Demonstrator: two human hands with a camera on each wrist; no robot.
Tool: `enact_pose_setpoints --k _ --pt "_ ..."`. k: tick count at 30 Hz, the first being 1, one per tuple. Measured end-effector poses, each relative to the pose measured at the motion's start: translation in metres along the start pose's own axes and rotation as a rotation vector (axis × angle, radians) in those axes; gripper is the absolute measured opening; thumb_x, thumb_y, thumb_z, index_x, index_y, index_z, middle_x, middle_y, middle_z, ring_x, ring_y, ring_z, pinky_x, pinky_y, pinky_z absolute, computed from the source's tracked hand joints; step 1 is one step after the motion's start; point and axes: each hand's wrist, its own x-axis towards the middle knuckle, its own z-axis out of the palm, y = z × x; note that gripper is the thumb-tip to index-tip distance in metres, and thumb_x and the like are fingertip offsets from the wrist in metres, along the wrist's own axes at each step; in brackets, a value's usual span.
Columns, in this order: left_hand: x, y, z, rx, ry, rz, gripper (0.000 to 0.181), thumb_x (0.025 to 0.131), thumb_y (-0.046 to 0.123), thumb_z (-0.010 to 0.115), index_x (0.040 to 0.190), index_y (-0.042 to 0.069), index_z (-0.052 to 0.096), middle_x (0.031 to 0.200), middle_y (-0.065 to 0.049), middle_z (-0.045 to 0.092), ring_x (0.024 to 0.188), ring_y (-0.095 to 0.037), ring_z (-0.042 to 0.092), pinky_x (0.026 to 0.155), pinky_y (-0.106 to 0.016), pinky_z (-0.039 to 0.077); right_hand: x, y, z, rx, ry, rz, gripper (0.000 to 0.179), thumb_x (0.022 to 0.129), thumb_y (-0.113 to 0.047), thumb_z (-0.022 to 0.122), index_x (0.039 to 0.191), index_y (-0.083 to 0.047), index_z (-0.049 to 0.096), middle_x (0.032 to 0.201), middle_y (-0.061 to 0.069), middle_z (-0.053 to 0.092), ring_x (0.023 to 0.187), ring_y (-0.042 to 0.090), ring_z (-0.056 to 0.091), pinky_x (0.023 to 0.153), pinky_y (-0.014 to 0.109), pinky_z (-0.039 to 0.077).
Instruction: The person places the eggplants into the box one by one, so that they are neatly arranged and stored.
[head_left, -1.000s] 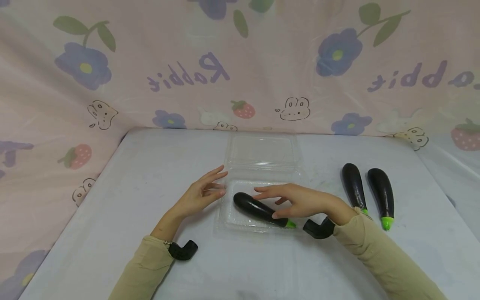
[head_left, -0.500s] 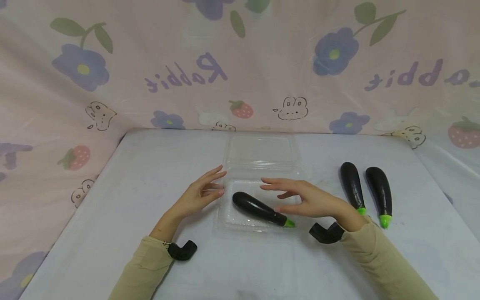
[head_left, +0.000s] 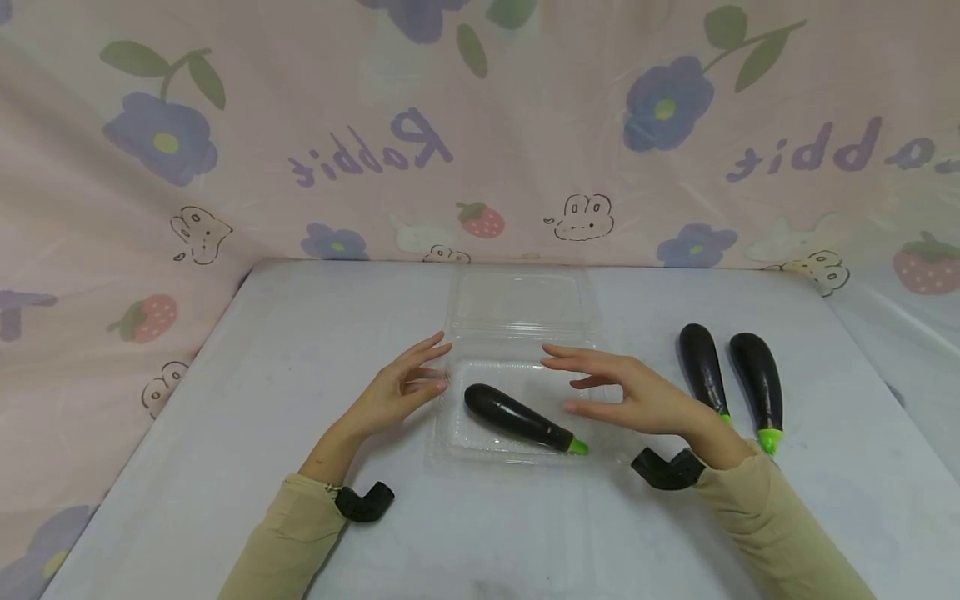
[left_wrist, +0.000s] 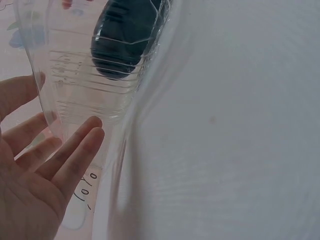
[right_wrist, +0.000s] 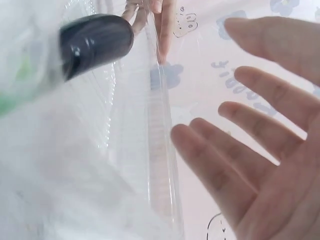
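A dark eggplant [head_left: 517,418] with a green stem end lies slantwise in the base of a clear plastic clamshell box [head_left: 480,450], whose lid [head_left: 525,297] is folded back flat. At the box's left edge is my left hand [head_left: 396,388], fingers loosely spread. In the left wrist view, its fingertips [left_wrist: 92,131] are close to the clear wall; whether all of them touch it I cannot tell. My right hand [head_left: 637,392] hovers over the right side of the box, holding nothing, its fingers parted and apart from the eggplant.
Two more eggplants, a nearer one [head_left: 702,367] and an outer one [head_left: 757,387], lie side by side on the white table [head_left: 360,558] to the right. A printed pink cloth [head_left: 525,167] hangs behind and along the left side.
My right hand has let go of the eggplant and drawn away to the right. The eggplant stays in the box. My left hand keeps its place at the box's left edge.
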Motion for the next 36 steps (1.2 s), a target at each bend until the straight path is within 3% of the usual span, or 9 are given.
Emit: enact_pose_setpoints --k 14,19,24,29,36 --pt "0.000 -0.004 0.001 -0.005 0.000 0.009 0.055 0.094 0.017 0.064 0.144 0.007 0.043 0.159 -0.002 0.023 0.120 -0.031 0.056 0.097 -0.034 0.051 -0.015 0.008 -0.009 -0.055 0.147 -0.008 0.053 0.086 -0.004 0.071 0.136 -0.006 0.054 0.147 0.003 0.045 0.128 0.001 0.048 0.092 0.030 0.054" --pt "0.001 -0.005 0.001 -0.011 -0.003 0.009 0.055 0.093 0.016 0.064 0.144 0.006 0.043 0.159 -0.006 0.022 0.120 -0.031 0.055 0.098 -0.034 0.050 -0.019 0.012 -0.007 -0.179 0.285 -0.070 0.058 0.079 0.002 0.074 0.134 -0.005 0.056 0.140 0.011 0.053 0.120 -0.001 0.053 0.086 0.022 0.055" --pt "0.001 -0.004 0.001 -0.010 -0.004 0.003 0.055 0.093 0.016 0.064 0.144 0.006 0.043 0.159 -0.006 0.022 0.120 -0.031 0.056 0.098 -0.034 0.050 -0.022 0.016 -0.006 -0.296 0.427 -0.111 0.056 0.074 0.003 0.075 0.128 -0.006 0.062 0.135 0.011 0.058 0.117 0.003 0.057 0.084 0.015 0.053" --pt "0.001 -0.003 0.001 -0.006 -0.007 0.005 0.056 0.094 0.016 0.064 0.144 0.006 0.043 0.159 -0.006 0.022 0.120 -0.031 0.056 0.098 -0.035 0.050 -0.025 0.020 -0.008 -0.359 0.479 -0.114 0.053 0.073 0.002 0.075 0.124 -0.004 0.064 0.133 0.013 0.059 0.116 0.005 0.058 0.083 0.010 0.050" --pt "0.001 -0.002 0.001 -0.005 -0.006 0.005 0.055 0.093 0.016 0.064 0.144 0.006 0.043 0.159 -0.006 0.022 0.119 -0.031 0.057 0.097 -0.035 0.051 -0.029 0.024 -0.009 -0.489 0.554 -0.083 0.052 0.076 -0.006 0.075 0.126 -0.008 0.063 0.136 0.011 0.057 0.094 0.022 0.068 0.088 0.006 0.044"
